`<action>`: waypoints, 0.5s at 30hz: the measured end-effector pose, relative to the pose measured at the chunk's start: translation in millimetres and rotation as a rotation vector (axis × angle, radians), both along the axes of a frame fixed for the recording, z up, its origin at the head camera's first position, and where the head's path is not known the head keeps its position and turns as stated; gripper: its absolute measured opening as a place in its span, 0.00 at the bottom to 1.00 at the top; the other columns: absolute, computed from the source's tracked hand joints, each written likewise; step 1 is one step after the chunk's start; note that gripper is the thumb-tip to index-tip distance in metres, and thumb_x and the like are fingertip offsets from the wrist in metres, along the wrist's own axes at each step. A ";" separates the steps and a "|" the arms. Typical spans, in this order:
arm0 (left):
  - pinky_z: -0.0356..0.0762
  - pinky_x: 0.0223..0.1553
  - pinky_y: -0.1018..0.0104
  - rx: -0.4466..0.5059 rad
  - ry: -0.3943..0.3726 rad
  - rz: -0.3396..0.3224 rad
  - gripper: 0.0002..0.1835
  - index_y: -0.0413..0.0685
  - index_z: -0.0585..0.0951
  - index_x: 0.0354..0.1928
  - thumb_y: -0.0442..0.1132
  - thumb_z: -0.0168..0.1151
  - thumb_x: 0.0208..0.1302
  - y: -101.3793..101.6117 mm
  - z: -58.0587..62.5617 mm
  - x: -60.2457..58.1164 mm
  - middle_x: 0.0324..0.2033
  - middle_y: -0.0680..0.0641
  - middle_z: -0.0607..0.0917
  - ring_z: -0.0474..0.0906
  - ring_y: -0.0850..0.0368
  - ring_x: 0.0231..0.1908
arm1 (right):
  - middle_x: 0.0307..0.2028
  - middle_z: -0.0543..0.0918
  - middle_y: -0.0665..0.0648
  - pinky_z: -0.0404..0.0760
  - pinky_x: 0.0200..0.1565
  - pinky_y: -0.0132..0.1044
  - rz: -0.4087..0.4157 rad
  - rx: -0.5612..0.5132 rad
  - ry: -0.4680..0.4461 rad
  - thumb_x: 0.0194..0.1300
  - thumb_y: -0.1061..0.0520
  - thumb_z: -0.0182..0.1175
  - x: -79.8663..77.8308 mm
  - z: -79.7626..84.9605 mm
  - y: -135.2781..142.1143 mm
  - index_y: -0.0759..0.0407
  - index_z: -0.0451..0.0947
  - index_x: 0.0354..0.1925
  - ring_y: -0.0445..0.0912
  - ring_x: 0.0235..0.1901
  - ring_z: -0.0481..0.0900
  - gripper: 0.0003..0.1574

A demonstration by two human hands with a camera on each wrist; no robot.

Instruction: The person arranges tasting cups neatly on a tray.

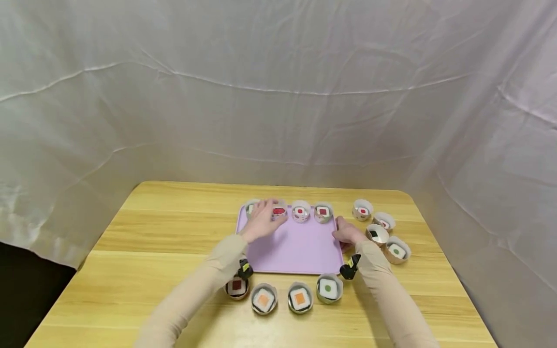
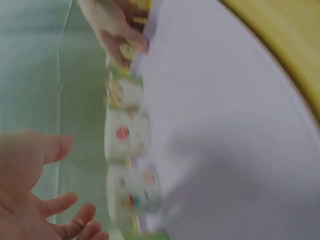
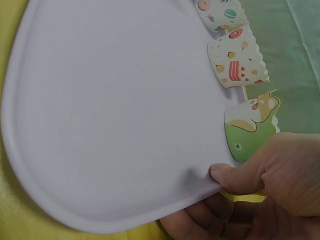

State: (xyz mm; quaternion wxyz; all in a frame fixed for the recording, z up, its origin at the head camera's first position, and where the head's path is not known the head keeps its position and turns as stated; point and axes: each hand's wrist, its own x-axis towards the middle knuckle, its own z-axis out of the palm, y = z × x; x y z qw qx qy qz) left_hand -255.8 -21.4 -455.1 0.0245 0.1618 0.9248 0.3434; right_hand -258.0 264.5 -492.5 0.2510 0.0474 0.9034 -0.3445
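Observation:
A light purple tray (image 1: pixel 296 249) lies on the wooden table. My right hand (image 1: pixel 346 232) grips its right rim, thumb on top and the other fingers curled beneath, as the right wrist view shows. Over the tray's back left is my left hand (image 1: pixel 263 222), fingers spread and loosely bent, with nothing held. It partly covers a paper cup with a red-centred piece (image 1: pixel 279 211) and a cup at the back left corner (image 1: pixel 250 208). Beside these along the back edge stand a red-dotted cup (image 1: pixel 300 211) and a dark-red-centred one (image 1: pixel 323 212). A green cup with a dog print (image 3: pixel 252 127) stands near my right thumb.
In front of the tray stand several paper cups holding sushi-like pieces, two with orange centres (image 1: pixel 299 297) and one green (image 1: pixel 328 288). Another group, including a green-centred cup (image 1: pixel 397 250), sits right of my right forearm. A pale curtain (image 1: pixel 278 121) hangs behind the table.

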 end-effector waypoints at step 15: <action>0.85 0.43 0.50 -0.153 -0.168 0.198 0.23 0.26 0.75 0.49 0.45 0.52 0.74 -96.2 -27.1 0.2 0.39 0.30 0.83 0.83 0.40 0.38 | 0.34 0.74 0.67 0.79 0.19 0.33 0.008 0.018 0.012 0.74 0.62 0.48 1.2 2.3 -3.9 0.70 0.51 0.65 0.46 0.18 0.73 0.28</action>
